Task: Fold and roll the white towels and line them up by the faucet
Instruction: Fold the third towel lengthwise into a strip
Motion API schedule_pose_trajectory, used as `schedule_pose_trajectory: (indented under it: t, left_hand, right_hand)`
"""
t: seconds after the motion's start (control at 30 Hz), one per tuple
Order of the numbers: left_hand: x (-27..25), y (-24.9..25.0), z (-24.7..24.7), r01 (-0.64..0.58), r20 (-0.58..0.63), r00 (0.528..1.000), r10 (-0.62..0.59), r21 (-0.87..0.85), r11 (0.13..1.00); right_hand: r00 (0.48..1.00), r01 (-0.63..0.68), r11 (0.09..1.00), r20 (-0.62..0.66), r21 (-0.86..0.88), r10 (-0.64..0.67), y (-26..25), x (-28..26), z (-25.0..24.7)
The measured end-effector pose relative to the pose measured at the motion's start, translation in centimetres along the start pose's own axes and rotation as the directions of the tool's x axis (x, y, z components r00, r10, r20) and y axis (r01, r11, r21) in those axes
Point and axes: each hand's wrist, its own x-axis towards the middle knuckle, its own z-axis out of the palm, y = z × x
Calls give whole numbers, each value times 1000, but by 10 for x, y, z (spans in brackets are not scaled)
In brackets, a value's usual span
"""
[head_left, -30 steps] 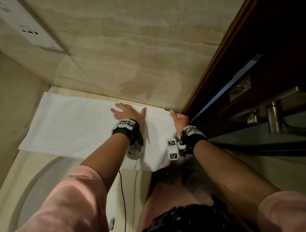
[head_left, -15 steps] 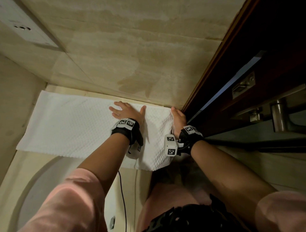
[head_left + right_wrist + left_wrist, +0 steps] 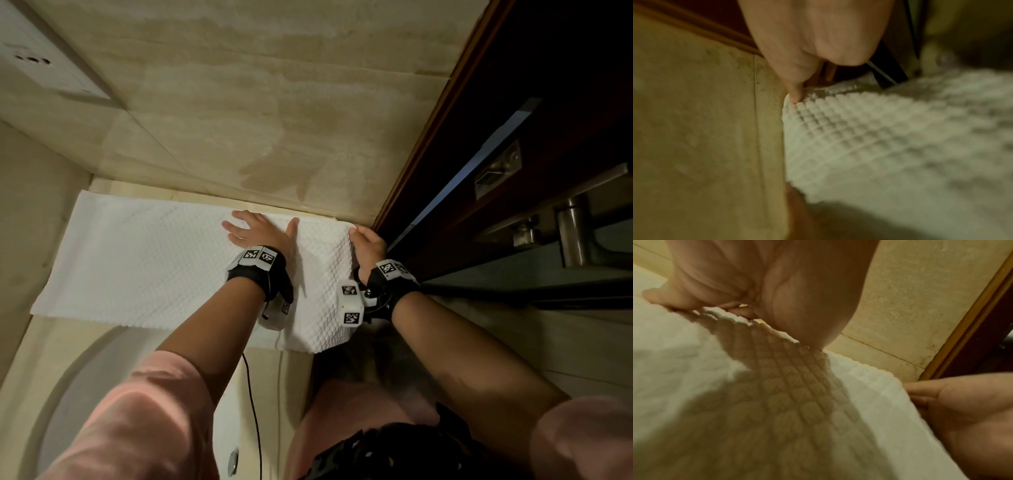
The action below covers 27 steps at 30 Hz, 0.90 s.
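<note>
A white waffle-textured towel (image 3: 137, 260) lies spread out lengthwise on the beige stone ledge (image 3: 144, 188) against the wall. My left hand (image 3: 255, 228) presses flat on its right part with fingers spread; in the left wrist view the palm (image 3: 756, 280) bears down on the towel (image 3: 777, 402). My right hand (image 3: 364, 243) grips the towel's right end by the door frame. Its thumb (image 3: 795, 95) presses on the far corner of the towel (image 3: 879, 138), with the fingers tucked under the edge. The right hand (image 3: 962, 410) also shows beside the towel's edge.
A white curved tub rim (image 3: 68, 377) lies below the ledge, with a black cable (image 3: 253, 411) hanging over it. A dark wooden door frame (image 3: 445, 137) and a metal door handle (image 3: 575, 233) stand close on the right. A wall plate (image 3: 34, 61) sits upper left.
My right hand has closed in on the towel's right end and raised it slightly. The left hand stays pressed flat in the same spot.
</note>
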Motion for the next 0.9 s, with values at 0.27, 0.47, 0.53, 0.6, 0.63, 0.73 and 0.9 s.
schedule_pose_trajectory:
  t: [0.27, 0.47, 0.53, 0.6, 0.63, 0.73, 0.9]
  left_hand:
    - [0, 0, 0, 0, -9, 1000, 0, 0, 1000]
    - [3, 0, 2, 9, -6, 1000, -9, -9, 1000]
    - [4, 0, 2, 9, -1, 1000, -9, -13, 1000]
    - [3, 0, 3, 7, -2, 1000, -7, -14, 1000]
    - [3, 0, 3, 6, -6, 1000, -6, -14, 1000]
    - [0, 1, 1, 3, -15, 1000, -3, -14, 1000]
    - [-3, -1, -1, -11, -16, 1000, 10, -29, 1000]
  right_hand:
    - [992, -102, 982, -62, 159, 113, -3, 1, 10]
    - [984, -178, 983, -16, -51, 177, -8, 0, 5]
    - [983, -180, 979, -39, -98, 177, -11, -4, 4]
    - [984, -176, 976, -35, -130, 173, -12, -7, 6]
    - [986, -168, 977, -21, -130, 167, -10, -6, 9]
    - [986, -161, 973, -57, -167, 154, -3, 0, 15]
    - [969, -237, 913, -17, -333, 246, -7, -2, 13]
